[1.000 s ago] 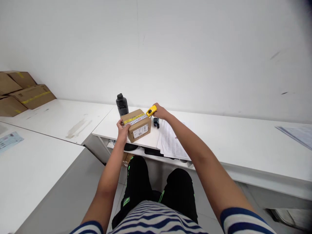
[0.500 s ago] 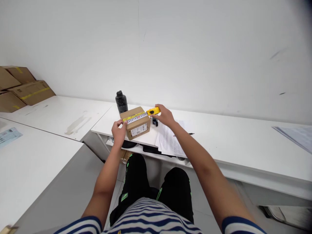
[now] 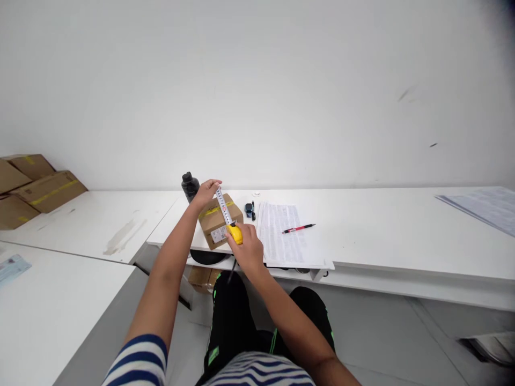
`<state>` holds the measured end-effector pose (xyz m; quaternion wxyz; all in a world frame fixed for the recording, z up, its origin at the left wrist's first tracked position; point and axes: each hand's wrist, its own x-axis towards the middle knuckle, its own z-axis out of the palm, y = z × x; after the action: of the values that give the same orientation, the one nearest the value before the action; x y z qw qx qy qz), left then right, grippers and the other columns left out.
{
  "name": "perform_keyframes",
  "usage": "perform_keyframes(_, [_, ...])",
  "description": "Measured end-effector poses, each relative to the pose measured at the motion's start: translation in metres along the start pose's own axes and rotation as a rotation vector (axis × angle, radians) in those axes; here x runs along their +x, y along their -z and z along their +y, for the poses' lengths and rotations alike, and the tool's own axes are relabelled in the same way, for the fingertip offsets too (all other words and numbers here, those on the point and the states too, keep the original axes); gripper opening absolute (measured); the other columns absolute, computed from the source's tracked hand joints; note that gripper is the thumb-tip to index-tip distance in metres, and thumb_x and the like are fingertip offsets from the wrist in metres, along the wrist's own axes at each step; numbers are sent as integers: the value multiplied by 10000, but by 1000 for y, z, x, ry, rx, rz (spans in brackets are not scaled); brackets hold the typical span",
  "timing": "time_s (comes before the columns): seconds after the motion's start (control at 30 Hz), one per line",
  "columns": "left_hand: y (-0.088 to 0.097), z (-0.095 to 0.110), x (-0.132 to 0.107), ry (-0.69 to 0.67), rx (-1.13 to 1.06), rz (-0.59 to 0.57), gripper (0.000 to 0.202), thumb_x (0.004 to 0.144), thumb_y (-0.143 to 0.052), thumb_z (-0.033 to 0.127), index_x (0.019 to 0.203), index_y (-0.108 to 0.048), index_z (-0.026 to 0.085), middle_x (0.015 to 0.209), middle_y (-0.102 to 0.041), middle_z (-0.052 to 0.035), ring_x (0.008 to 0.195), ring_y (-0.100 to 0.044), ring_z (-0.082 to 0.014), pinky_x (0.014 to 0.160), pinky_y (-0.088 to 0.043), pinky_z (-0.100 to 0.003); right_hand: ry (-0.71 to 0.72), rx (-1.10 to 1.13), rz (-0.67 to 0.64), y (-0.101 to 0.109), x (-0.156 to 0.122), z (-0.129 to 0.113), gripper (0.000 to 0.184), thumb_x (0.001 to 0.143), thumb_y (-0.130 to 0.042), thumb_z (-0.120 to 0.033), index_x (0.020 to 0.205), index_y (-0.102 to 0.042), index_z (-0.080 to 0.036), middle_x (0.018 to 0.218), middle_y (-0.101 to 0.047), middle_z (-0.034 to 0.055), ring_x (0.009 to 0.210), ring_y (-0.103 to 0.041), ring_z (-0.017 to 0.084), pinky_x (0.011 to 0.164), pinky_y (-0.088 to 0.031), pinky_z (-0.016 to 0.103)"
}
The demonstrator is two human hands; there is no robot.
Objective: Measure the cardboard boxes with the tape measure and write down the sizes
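On the white table (image 3: 362, 230), left of the papers (image 3: 277, 244): small brown cardboard box (image 3: 210, 224), flaps closed, contents hidden, yellow tape strip (image 3: 210, 211) along its top, white label (image 3: 219, 234) on the near side, print too small to read. Tape measure (image 3: 235, 234): yellow case at the box's near edge, white blade (image 3: 223, 205) pulled out across the top from near to far, black digits, 7 8 9 roughly legible, then a red mark. Left hand (image 3: 208, 191) has fingertips together on the blade's far end; can't tell if it touches the box. Right hand (image 3: 249, 251) is clamped on the yellow case. Dark bottle (image 3: 190, 185) far left of the box, capped, fill can't be told. More brown boxes (image 3: 52, 190) at far left, yellow-taped, contents not visible. Red-and-black pen (image 3: 298, 229) on the papers, printed lines unreadable.
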<state>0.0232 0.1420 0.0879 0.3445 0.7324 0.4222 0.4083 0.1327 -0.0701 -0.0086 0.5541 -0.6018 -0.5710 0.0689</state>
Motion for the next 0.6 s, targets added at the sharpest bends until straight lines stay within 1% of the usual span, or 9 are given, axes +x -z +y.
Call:
perform_keyframes(0.1, [-7, -19, 5, 46, 182, 109, 290, 902, -478, 361, 1039, -662, 184, 1061, -692, -102, 1005, -622, -229, 956, -457, -374, 39, -19, -56, -12, 7, 4, 524, 928, -487, -462, 1447, -428, -425, 1193, -579, 117, 1037, -629, 352, 790, -562, 539])
perform_keyframes(0.2, [-7, -33, 8, 121, 236, 155, 237, 875, -532, 376, 955, -656, 190, 1062, -700, -123, 1031, -625, -270, 963, -442, -409, 105, -109, -97, -19, 11, 9, 624, 918, -495, -393, 1504, -300, -486, 1272, -559, 121, 1043, -601, 394, 782, -525, 618])
perform_keyframes(0.27, [-7, -39, 8, 183, 254, 192, 244, 839, -591, 400, 968, -640, 198, 1043, -704, -139, 1017, -638, -298, 932, -448, -430, 140, -148, -42, -24, 11, 13, 704, 906, -521, -374, 1516, -206, -531, 1299, -553, 114, 1077, -573, 419, 796, -489, 675])
perform_keyframes(0.33, [-9, -42, 8, 232, 278, 252, 316, 798, -646, 416, 1034, -614, 208, 1108, -686, -167, 1080, -623, -336, 936, -435, -454, 180, -146, 42, -28, 12, 17, 751, 905, -531, -352, 1515, -143, -557, 1308, -548, 99, 1172, -520, 432, 866, -445, 718])
perform_keyframes(0.4, [-12, -43, 6, 260, 312, 309, 377, 770, -677, 422, 1072, -591, 214, 1235, -631, -197, 1194, -568, -369, 972, -406, -471, 211, -105, 49, -29, 14, 22, 739, 924, -494, -321, 1522, -123, -545, 1326, -527, 98, 1215, -506, 412, 906, -450, 692])
perform_keyframes(0.47, [-14, -44, 4, 284, 350, 326, 362, 773, -669, 438, 1049, -586, 218, 1284, -602, -205, 1229, -546, -384, 988, -392, -480, 216, -52, -31, -26, 20, 26, 688, 945, -421, -288, 1537, -142, -499, 1345, -498, 114, 1166, -556, 379, 866, -511, 615])
perform_keyframes(0.53, [-16, -44, 2, 313, 380, 304, 315, 797, -635, 466, 991, -591, 223, 1213, -643, -200, 1165, -590, -391, 965, -403, -494, 194, -7, -113, -22, 28, 28, 645, 957, -381, -295, 1544, -167, -456, 1338, -491, 129, 1100, -601, 358, 803, -550, 554])
perform_keyframes(0.6, [-16, -42, 2, 343, 405, 272, 294, 818, -603, 489, 951, -593, 227, 1114, -684, -194, 1080, -633, -394, 922, -422, -502, 155, 38, -148, -17, 36, 30, 631, 963, -391, -350, 1547, -165, -428, 1309, -509, 134, 1085, -617, 355, 782, -563, 535])
